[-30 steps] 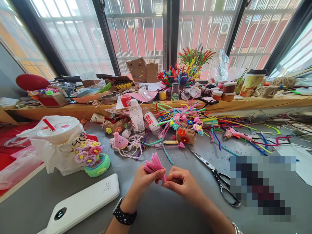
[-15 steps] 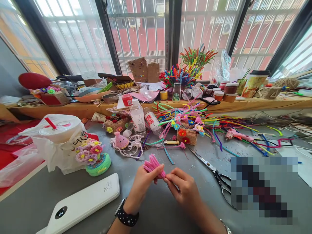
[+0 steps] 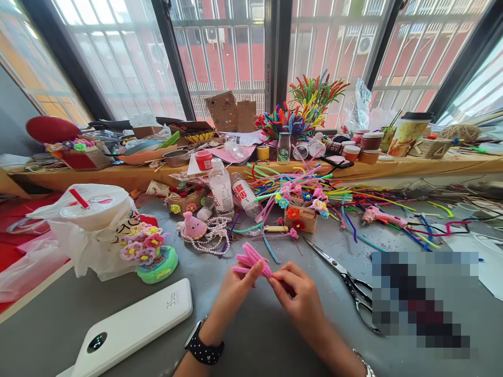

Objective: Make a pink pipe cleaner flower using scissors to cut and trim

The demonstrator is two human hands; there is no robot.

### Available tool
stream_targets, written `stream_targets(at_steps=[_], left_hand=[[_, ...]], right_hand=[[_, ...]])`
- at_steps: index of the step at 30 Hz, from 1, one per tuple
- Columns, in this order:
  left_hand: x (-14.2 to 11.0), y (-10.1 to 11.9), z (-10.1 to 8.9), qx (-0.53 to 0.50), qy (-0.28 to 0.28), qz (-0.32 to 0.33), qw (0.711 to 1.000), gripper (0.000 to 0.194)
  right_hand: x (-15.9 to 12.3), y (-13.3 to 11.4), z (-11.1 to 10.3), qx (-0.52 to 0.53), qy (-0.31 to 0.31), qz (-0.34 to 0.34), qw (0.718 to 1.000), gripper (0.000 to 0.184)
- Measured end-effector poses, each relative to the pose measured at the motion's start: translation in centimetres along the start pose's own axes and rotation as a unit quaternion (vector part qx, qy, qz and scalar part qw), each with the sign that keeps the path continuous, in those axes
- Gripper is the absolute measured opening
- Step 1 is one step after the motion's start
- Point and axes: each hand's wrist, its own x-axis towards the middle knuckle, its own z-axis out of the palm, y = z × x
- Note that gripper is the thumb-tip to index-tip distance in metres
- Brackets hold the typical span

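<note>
A pink pipe-cleaner bundle [image 3: 251, 258], folded into several loops, is held low over the grey table [image 3: 243, 345]. My left hand [image 3: 236, 288], with a black dotted watch at the wrist, is closed round the bundle's lower part. My right hand [image 3: 296, 290] pinches the bundle's right end with thumb and fingers. The loops fan up and to the left above my left fingers.
Scissors [image 3: 346, 285] lie just right of my hands. A white power bank [image 3: 129, 330] lies at the front left, a flower pot craft [image 3: 151, 256] and a white plastic bag [image 3: 90, 225] behind it. Loose coloured pipe cleaners [image 3: 314, 191], bottles, a basket and a pink glue gun [image 3: 379, 216] crowd the back.
The pink bundle has tipped from upright toward the left and lies flatter. My right fingers have shifted up to pinch its right end.
</note>
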Motion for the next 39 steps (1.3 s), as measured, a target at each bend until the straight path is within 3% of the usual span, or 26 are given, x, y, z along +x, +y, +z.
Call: stream_targets(at_steps=[3,5,7,9,14,17,19,21,22,24,25,26,27,29,30,32,34,36,39], left_hand=[[0.0,0.1,0.0,-0.026,-0.059,0.018,0.998,0.023],[0.0,0.1,-0.2,-0.046,-0.048,0.014,0.998,0.025],[0.2,0.1,-0.5,-0.060,-0.021,-0.003,0.998,0.032],[0.3,0.0,-0.8,-0.063,-0.039,-0.029,0.997,0.037],[-0.3,0.0,-0.6,-0.018,-0.213,-0.091,0.973,0.036],[-0.9,-0.1,-0.1,0.019,-0.303,-0.106,0.947,0.033],[-1.0,-0.1,0.1,0.039,-0.332,-0.113,0.936,0.033],[-0.9,0.0,0.1,0.057,-0.299,-0.073,0.950,0.028],[-0.9,0.1,0.0,0.072,-0.238,-0.023,0.968,0.025],[-0.9,0.3,-0.1,0.114,-0.041,0.107,0.987,0.024],[-1.0,0.4,-0.2,0.134,0.066,0.166,0.975,0.024],[-1.0,0.5,-0.2,0.147,0.131,0.205,0.959,0.021],[-1.1,0.4,-0.2,0.151,0.151,0.226,0.950,0.017],[-1.1,0.1,0.1,0.129,0.052,0.210,0.968,0.021],[-1.0,-0.2,0.3,0.109,-0.021,0.177,0.978,0.028],[-0.7,-0.7,0.8,0.083,-0.110,0.131,0.982,0.029],[-0.5,-0.9,1.2,0.052,-0.124,0.113,0.984,0.033],[-0.4,-0.8,1.2,0.013,-0.103,0.099,0.990,0.031],[-0.3,-0.3,0.9,-0.037,-0.055,0.074,0.995,0.029]], right_hand=[[0.5,-0.2,-0.5,0.077,-0.068,0.036,0.994,0.025],[0.7,-0.1,-0.8,0.098,-0.104,0.039,0.989,0.029],[0.9,0.3,-1.0,0.090,-0.095,0.055,0.990,0.038],[1.0,0.7,-1.1,0.100,-0.071,0.093,0.988,0.046],[1.4,1.2,-1.2,0.295,-0.109,0.170,0.934,0.046],[1.4,0.8,-1.1,0.341,-0.145,0.187,0.910,0.040],[1.4,0.6,-1.1,0.346,-0.152,0.209,0.902,0.033],[1.4,0.8,-1.1,0.351,-0.112,0.242,0.898,0.031],[1.4,1.0,-1.2,0.353,-0.065,0.260,0.897,0.030],[1.5,1.5,-1.4,0.355,0.059,0.284,0.889,0.027],[1.6,1.8,-1.5,0.360,0.116,0.286,0.880,0.026],[1.6,1.9,-1.7,0.368,0.159,0.284,0.871,0.026],[1.6,2.0,-1.7,0.378,0.184,0.279,0.863,0.025],[1.5,1.8,-1.6,0.403,0.187,0.275,0.853,0.025],[1.4,1.5,-1.4,0.414,0.171,0.274,0.851,0.025],[1.2,0.9,-0.9,0.432,0.122,0.269,0.852,0.024],[0.9,0.4,-0.3,0.442,0.053,0.258,0.857,0.024],[0.8,0.1,0.1,0.437,-0.016,0.239,0.867,0.024],[1.0,0.3,-0.3,0.388,-0.016,0.230,0.892,0.030]])
